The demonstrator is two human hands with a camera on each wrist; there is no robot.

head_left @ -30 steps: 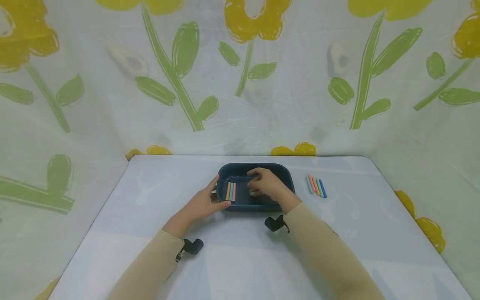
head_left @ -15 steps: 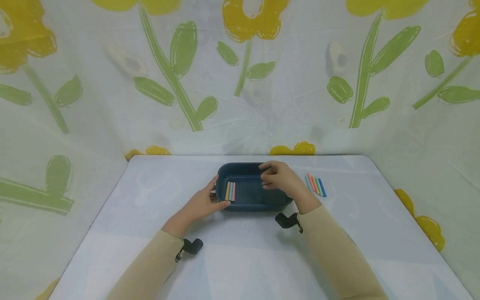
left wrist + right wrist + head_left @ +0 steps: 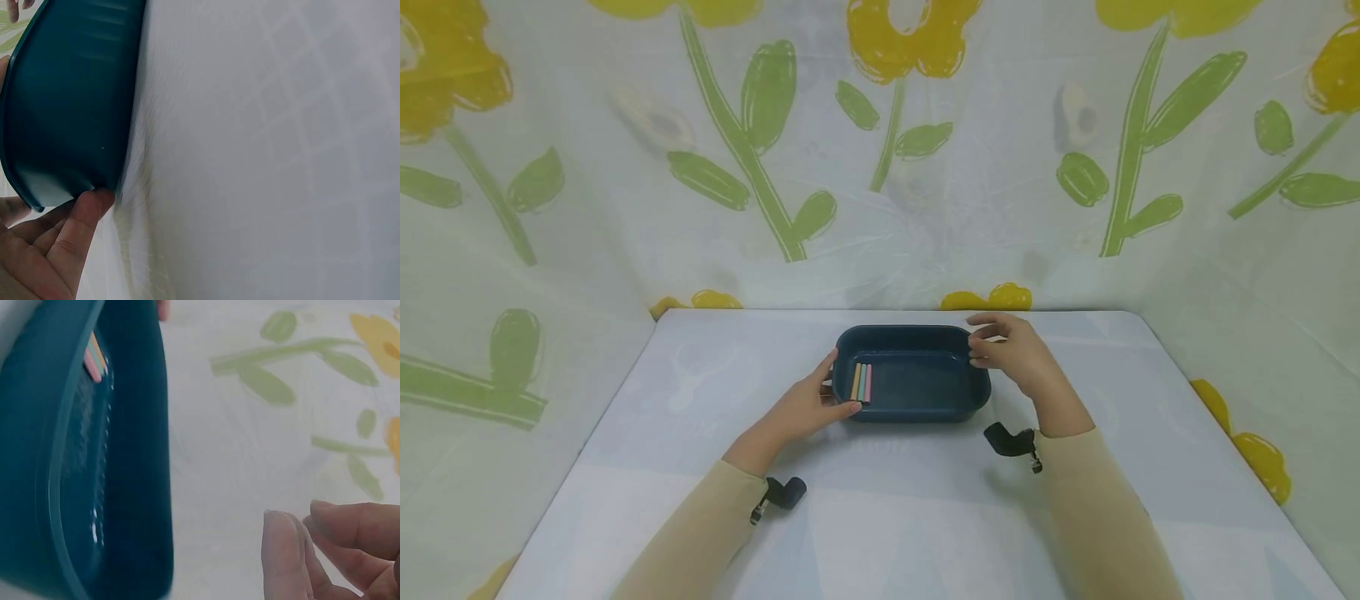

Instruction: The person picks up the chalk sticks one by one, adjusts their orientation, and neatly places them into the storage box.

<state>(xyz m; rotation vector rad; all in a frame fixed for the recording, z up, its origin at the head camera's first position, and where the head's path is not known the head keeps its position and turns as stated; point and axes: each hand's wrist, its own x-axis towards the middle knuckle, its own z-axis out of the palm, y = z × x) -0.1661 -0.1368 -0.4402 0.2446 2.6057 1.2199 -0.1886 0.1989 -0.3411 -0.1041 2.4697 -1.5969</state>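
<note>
My left hand (image 3: 808, 404) grasps the left end of a dark blue-green tray (image 3: 925, 387), with the thumb at the near corner and the fingers along the side. The left wrist view shows its fingertips against the outside of the tray, just where the wall comes down toward the counter (image 3: 887, 517). My right hand (image 3: 1018, 354) is released, its fingers loosely bent, and I can make out nothing in them. From my head it overlaps the tray's right end, but the right wrist view shows a gap between those fingers and the tray, with thumb and fingertips close to each other.

The tray sits flat on the counter in front of me, its long side running left to right. Inside, at the left end, three chalk sticks lie side by side, pointing away from me: an orange stick (image 3: 855, 382) on the left, a green stick (image 3: 862, 383) in the middle and a pink stick (image 3: 868, 383) on the right. They are near my left thumb, well apart from my right hand.

Both beige sleeves (image 3: 688, 542) have a small black camera (image 3: 786, 492) at the cuff. Behind the counter hangs a pale cloth (image 3: 985, 225) printed with yellow flowers and green stems.
</note>
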